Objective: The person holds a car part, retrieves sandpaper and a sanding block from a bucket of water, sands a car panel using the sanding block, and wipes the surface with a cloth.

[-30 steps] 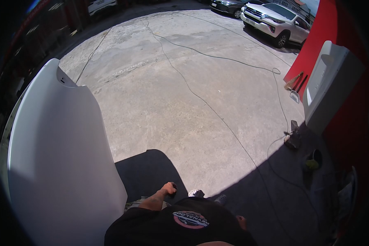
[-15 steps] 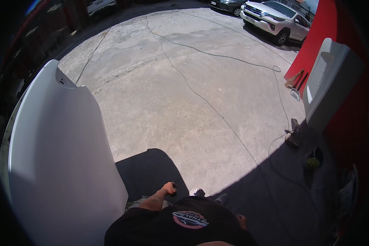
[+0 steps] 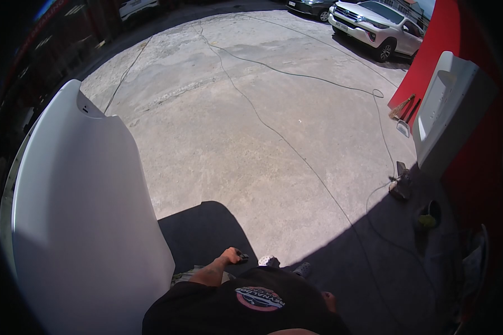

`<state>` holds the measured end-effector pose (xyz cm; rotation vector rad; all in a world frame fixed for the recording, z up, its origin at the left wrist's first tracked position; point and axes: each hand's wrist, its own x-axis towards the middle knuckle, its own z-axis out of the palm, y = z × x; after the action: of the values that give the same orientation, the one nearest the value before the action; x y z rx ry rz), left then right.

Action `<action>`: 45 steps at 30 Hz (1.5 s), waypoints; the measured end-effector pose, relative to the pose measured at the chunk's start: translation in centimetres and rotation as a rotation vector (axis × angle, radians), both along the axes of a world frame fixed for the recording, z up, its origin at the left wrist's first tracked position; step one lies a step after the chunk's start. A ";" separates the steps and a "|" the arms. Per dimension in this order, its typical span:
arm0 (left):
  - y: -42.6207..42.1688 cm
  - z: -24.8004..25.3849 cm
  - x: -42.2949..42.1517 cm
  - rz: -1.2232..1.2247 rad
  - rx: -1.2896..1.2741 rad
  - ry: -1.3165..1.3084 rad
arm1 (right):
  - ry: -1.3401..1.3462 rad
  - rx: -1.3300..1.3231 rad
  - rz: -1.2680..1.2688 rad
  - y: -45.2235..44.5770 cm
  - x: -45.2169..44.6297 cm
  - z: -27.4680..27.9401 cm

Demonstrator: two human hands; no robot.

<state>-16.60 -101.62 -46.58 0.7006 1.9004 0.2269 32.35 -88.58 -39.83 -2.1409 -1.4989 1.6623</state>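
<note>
My left hand point(image 3: 231, 255) is closed around a small dark object point(image 3: 242, 257), which sticks out past the fingers. It is held low in front of my body, over the shaded ground and to the right of a large white curved panel point(image 3: 89, 212). My right hand point(image 3: 330, 302) hangs at my right side, partly hidden by my black shirt point(image 3: 296, 301); its fingers cannot be made out. One patterned shoe point(image 3: 269, 261) shows just beyond the shirt.
A thin hose point(image 3: 296, 152) runs across the concrete point(image 3: 218, 145). On the right, a white panel point(image 3: 444, 106) leans by a red wall point(image 3: 408, 92), near a broom point(image 3: 401, 109), a dustpan point(image 3: 403, 128) and a bucket point(image 3: 429, 215). A white car point(image 3: 374, 25) stands beyond.
My left hand has turned slightly, and more of the small dark object shows at its right side. The view has shifted very slightly.
</note>
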 end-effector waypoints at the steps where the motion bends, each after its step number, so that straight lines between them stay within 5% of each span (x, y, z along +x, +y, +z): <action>1: 0.0 0.1 0.0 -0.007 -0.011 -0.004 | -0.001 0.004 0.002 0.0 0.2 -0.4; 17: -0.2 1.0 0.3 0.087 0.032 0.014 | -0.040 -0.013 -0.006 -0.2 -1.2 2.2; 33: 0.0 -0.5 -0.1 -0.070 0.007 -0.032 | 0.052 0.010 -0.026 0.3 -0.1 -0.2; 36: -0.2 -0.7 0.1 -0.056 0.055 -0.017 | 0.085 0.201 0.127 0.3 1.4 -2.3; 45: -0.1 -1.5 -0.2 -0.093 0.032 -0.048 | 0.071 0.069 -0.054 -0.1 1.0 -2.2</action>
<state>-16.77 -101.76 -48.05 0.7963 1.8175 0.2138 33.34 -88.67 -42.07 -2.0463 -1.4433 1.6268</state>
